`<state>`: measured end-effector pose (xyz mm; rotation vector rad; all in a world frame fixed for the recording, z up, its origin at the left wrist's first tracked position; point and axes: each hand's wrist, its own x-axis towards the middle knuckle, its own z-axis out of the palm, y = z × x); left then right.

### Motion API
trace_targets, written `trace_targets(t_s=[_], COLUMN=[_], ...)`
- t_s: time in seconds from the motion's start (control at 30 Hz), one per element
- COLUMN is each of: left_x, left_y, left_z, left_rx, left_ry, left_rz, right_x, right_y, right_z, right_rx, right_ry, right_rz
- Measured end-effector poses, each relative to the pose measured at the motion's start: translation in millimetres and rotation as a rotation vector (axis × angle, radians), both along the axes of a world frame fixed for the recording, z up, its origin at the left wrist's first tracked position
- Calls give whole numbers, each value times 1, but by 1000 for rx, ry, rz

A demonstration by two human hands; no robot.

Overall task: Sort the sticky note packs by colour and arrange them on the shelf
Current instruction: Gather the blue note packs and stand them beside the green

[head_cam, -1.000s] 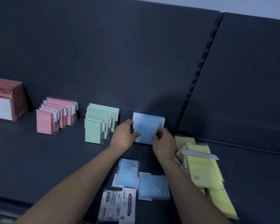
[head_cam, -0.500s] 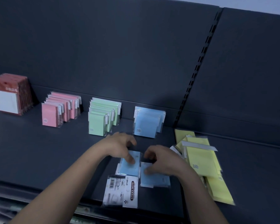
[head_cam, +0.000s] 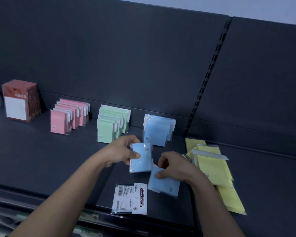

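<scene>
At centre frame, my left hand [head_cam: 121, 149] grips a blue pack [head_cam: 142, 164] in front of the blue row [head_cam: 156, 134]. Just below, my right hand [head_cam: 176, 168] pinches a second blue pack [head_cam: 166, 185]. Pink row [head_cam: 58, 124] and green row [head_cam: 106, 132] stand upper left on the shelf [head_cam: 41, 159]. Yellow packs [head_cam: 210, 165] lie at right.

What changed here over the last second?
Both hands left the blue row and came down. The left hand picked up one blue pack; the right hand grips the second blue pack. The pink row, green row, yellow pile and face-down pack stayed put.
</scene>
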<state>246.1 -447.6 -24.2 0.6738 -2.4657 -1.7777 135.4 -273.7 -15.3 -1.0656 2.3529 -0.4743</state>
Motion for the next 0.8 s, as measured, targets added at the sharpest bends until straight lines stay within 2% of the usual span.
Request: trace_targets(t_s=[0.13, 0.27, 0.33, 0.47, 0.6, 0.73, 0.8], left_x=[3, 5, 4, 3, 3, 8, 11], left_y=[-1, 0, 3, 4, 7, 4, 2], left_z=[0, 1, 4, 6, 12, 7, 3], left_rx=[122, 40, 60, 117, 334, 648, 594], left_ry=[117, 135, 174, 309, 411, 423, 370], left_rz=[185, 225, 204, 108, 146, 161, 159], right_x=[-3, 0, 4, 7, 9, 10, 8], right_y=[-3, -7, -9, -16, -19, -25, -25], right_z=[-4, 5, 7, 5, 4, 1, 0], right_rx=[-286, -606, -663, -715, -732, -904, -942], right_ry=[-181, -446, -492, -442, -472, -550, -556], right_rz=[-207, -274, -229, -234, -197, -361, -407])
